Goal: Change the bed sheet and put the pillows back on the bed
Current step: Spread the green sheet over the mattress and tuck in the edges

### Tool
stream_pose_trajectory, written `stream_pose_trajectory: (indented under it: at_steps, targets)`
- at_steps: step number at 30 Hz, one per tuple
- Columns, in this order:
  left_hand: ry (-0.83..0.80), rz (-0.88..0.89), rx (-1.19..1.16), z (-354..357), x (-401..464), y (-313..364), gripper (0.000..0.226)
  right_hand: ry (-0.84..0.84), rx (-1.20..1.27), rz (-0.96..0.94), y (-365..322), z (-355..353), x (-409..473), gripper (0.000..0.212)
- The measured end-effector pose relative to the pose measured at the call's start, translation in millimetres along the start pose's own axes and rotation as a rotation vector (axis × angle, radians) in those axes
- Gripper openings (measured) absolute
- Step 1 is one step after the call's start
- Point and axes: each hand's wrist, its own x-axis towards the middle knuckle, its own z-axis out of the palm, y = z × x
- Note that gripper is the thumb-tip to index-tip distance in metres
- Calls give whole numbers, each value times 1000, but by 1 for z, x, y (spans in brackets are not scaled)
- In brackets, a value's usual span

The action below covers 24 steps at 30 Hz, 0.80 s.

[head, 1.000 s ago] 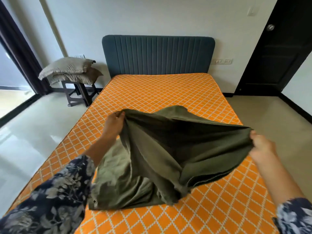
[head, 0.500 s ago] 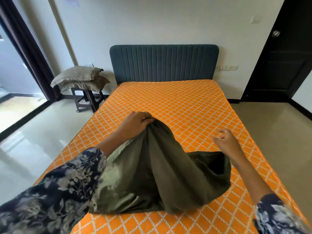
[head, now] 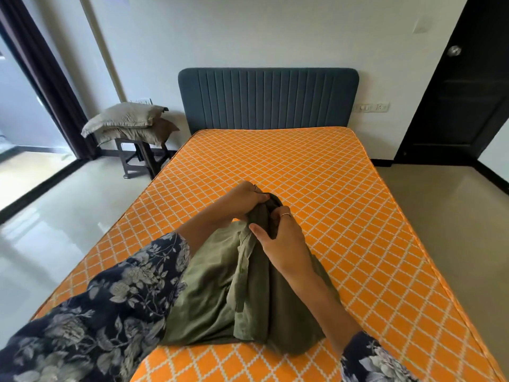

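1. I saw the olive green bed sheet [head: 220, 293] lying bunched on the near half of the bare orange mattress [head: 330, 194], with its top gathered up into a peak.
2. The left hand [head: 242, 199] gripped that peak from the left side; its fingers [head: 261, 198] were curled tightly around the cloth.
3. The right hand [head: 281, 238] held the same gathered part just below and to the right, touching the left hand or almost so. Its thumb pressed on the fabric and its fingers wrapped around the far side, so both hands were closed on the sheet.
4. Both arms wore dark sleeves with a pale flower print [head: 110, 312].
5. The two grey pillows [head: 129, 124] were stacked on a dark stool [head: 140, 158] beside the left corner of the bed, well apart from the sheet.
6. The blue-grey padded headboard [head: 267, 97] stood against the wall behind the mattress, and a dark door [head: 462, 92] was on the right.
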Motion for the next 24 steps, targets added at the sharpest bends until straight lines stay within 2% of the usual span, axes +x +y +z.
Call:
stream_pose_trajectory:
  at_steps: [2,6,8,12,13,15,17,19,21,24]
  targets:
    - [-5,-39,-73,4,1,-5,35,46,-48,12,-2,4,-6,37]
    - [-62,-122,-212,10,2,-16,19,10,-68,70,7,12,-11,56]
    - [-109,-140,-255,13,4,-28,19,-17,-29,83,10,15,-11,47]
    - [-203,-136,-391,19,-5,-44,24,9,201,124,14,12,-16,9]
    - [-219,-123,-400,22,-10,-46,23,29,253,162,17,9,-16,6]
    - [-227,-91,-399,29,-19,-57,27,82,338,252,21,7,-15,16]
    - [-147,-24,-299,39,-26,-70,30,117,401,341,26,6,-13,18]
    - [34,108,-10,52,-31,-80,22,135,437,394,30,9,-11,14]
    - [174,224,171,63,-34,-81,23,125,482,467,38,14,-10,9]
    - [306,226,137,60,-26,-74,24,225,566,576,62,14,13,6]
